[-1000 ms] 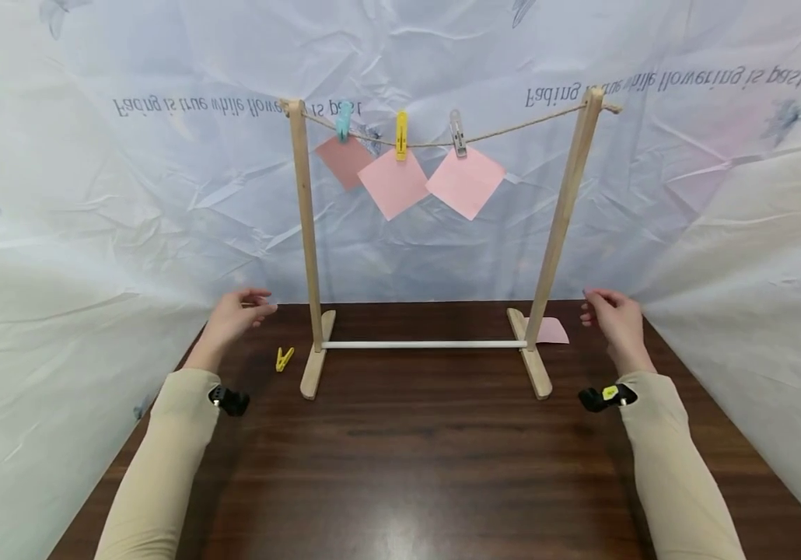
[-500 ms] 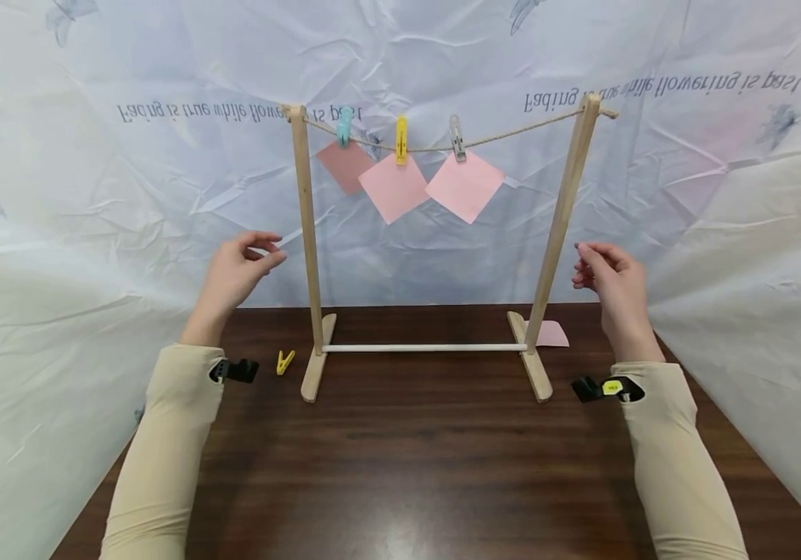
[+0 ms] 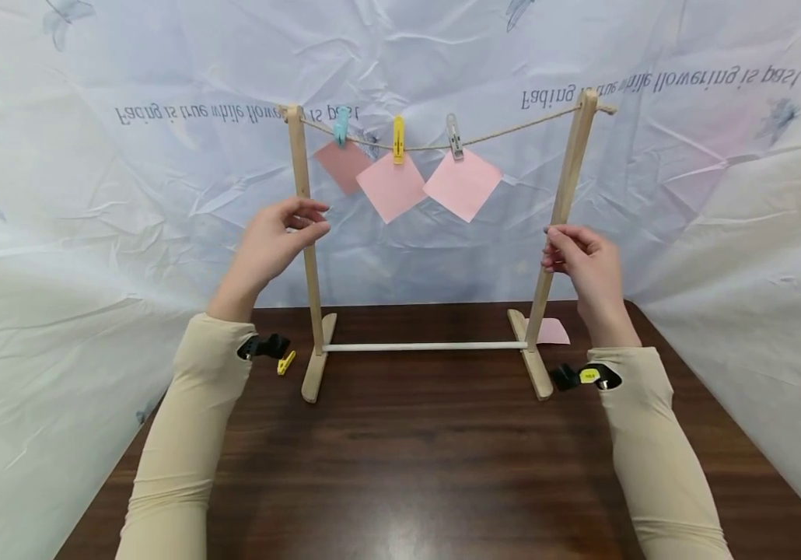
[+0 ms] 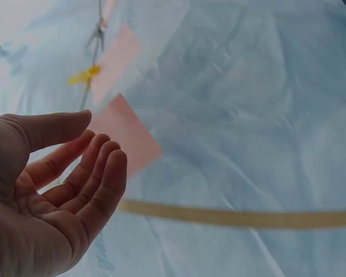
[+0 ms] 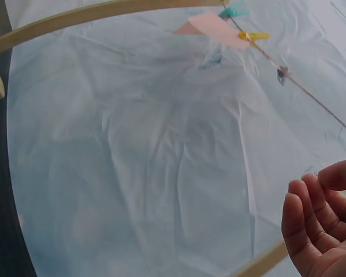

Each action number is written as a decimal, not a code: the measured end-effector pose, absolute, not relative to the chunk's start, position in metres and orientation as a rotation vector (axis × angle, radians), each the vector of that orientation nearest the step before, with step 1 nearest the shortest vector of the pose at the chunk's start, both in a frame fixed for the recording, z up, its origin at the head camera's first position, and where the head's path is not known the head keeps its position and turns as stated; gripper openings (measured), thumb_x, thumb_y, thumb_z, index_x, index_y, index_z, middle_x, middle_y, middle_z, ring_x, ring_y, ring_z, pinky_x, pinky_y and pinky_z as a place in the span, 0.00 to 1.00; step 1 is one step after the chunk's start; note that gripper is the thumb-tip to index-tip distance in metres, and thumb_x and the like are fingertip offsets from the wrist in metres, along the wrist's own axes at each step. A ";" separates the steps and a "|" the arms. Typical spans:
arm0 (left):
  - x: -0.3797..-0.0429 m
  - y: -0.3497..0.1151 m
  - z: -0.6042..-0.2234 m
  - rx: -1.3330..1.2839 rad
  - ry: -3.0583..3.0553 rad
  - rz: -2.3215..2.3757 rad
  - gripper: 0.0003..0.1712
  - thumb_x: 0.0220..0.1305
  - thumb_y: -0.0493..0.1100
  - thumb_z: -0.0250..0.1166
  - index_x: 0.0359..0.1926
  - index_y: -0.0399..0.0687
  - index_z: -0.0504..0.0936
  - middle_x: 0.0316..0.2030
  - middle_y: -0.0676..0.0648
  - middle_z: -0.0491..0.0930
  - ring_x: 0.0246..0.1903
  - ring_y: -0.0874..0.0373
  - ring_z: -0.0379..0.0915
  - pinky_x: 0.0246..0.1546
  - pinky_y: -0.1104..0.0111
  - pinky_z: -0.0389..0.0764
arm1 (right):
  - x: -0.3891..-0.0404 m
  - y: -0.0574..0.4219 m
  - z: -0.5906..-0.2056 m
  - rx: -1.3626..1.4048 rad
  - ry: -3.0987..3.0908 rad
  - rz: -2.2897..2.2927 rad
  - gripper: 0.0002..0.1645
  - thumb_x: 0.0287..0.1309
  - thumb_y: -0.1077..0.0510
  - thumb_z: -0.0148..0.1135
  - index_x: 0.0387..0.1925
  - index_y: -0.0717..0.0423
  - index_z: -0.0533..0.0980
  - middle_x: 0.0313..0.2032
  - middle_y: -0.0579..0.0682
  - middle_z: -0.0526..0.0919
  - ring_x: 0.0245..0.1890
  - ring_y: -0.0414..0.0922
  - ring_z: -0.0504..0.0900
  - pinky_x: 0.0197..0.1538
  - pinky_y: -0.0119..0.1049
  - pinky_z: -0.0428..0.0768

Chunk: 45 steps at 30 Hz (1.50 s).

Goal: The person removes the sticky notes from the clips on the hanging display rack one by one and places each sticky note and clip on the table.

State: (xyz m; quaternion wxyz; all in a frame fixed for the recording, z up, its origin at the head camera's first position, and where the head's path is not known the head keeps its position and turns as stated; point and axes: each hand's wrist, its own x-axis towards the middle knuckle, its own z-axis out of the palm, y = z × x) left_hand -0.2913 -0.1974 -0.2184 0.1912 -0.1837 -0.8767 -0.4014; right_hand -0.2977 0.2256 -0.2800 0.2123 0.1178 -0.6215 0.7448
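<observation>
My left hand is raised before the left post, thumb and fingers loosely bent and apart. The left wrist view shows nothing in its palm. My right hand is near the right post, loosely curled, thumb close to the index fingertip; no held thing is visible. Between them a twine line spans a wooden stand. Three pink paper squares hang from it: one under a teal clothespin, one under a yellow clothespin, one under a grey clothespin.
Another yellow clothespin lies on the dark wooden table, left of the stand. A pink paper square lies partly behind the stand's right foot. A white rod joins the feet. Pale printed sheeting surrounds the table.
Both hands have risen from low beside the stand and moved inward toward its posts. The hanging papers and clothespins stay where they were.
</observation>
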 end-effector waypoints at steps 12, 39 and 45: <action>-0.288 -0.151 -0.172 -0.695 -2.405 -1.108 0.19 0.71 0.45 0.65 0.58 0.42 0.82 0.48 0.44 0.83 0.44 0.53 0.80 0.41 0.66 0.79 | -0.304 0.189 -0.259 0.434 -1.790 2.068 0.16 0.66 0.54 0.67 0.48 0.63 0.83 0.32 0.51 0.86 0.30 0.43 0.86 0.35 0.31 0.85; -0.299 -0.087 -0.120 -0.791 -2.398 -1.296 0.18 0.70 0.44 0.66 0.58 0.45 0.82 0.47 0.46 0.81 0.44 0.52 0.81 0.50 0.62 0.81 | -0.313 0.152 -0.259 0.542 -1.956 1.953 0.18 0.67 0.52 0.66 0.49 0.63 0.81 0.34 0.50 0.85 0.32 0.45 0.84 0.38 0.34 0.84; -0.313 -0.071 -0.113 -0.765 -2.436 -1.329 0.19 0.70 0.46 0.65 0.59 0.47 0.81 0.50 0.48 0.80 0.43 0.57 0.81 0.50 0.64 0.81 | -0.314 0.149 -0.254 0.547 -1.979 1.944 0.14 0.65 0.53 0.68 0.44 0.60 0.82 0.34 0.51 0.86 0.31 0.45 0.84 0.38 0.34 0.84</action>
